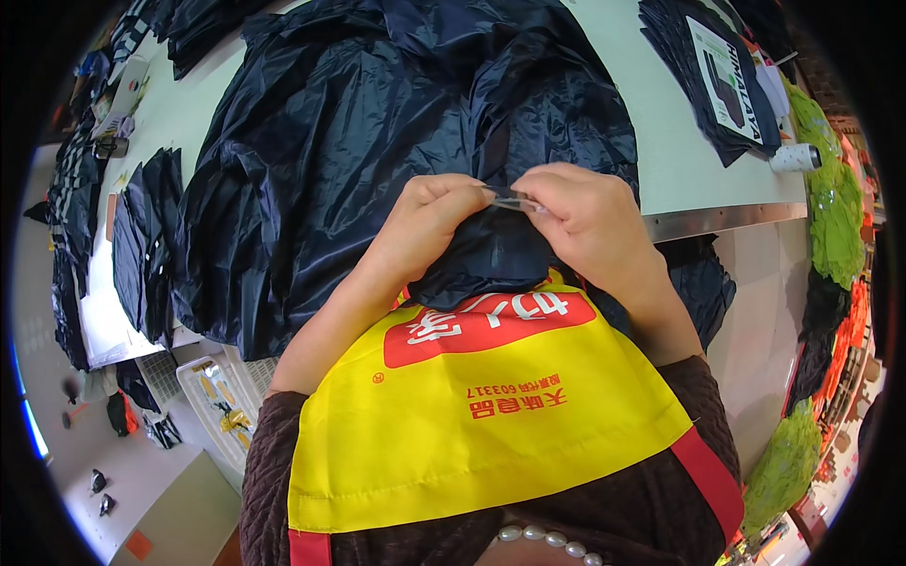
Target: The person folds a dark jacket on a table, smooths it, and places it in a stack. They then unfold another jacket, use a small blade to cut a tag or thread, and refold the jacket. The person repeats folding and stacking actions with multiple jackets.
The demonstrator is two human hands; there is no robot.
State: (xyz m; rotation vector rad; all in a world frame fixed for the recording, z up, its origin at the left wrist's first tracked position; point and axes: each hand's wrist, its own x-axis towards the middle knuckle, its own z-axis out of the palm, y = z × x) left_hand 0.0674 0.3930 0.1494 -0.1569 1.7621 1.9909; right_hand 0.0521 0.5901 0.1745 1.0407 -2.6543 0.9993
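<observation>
A large heap of shiny black fabric [321,198] covers the table in front of me and hangs over its near edge toward my lap. Above its near part, my left hand [429,222] and my right hand [585,217] meet, thumbs and fingertips pinched. Between them stretches a thin, pale, glossy strip [511,201], its ends hidden in the fingers. It is too small to tell its kind. A gathered fold of the black fabric hangs just below the hands, against my yellow apron [481,434].
At the far right lie a dark stack of flat pieces with a printed label [722,75] and a white roll [796,158]. More black fabric pieces [146,241] rest on the left. Lower left stands a white tray [212,401] of small items. Lime-green fabric [830,189] hangs along the right.
</observation>
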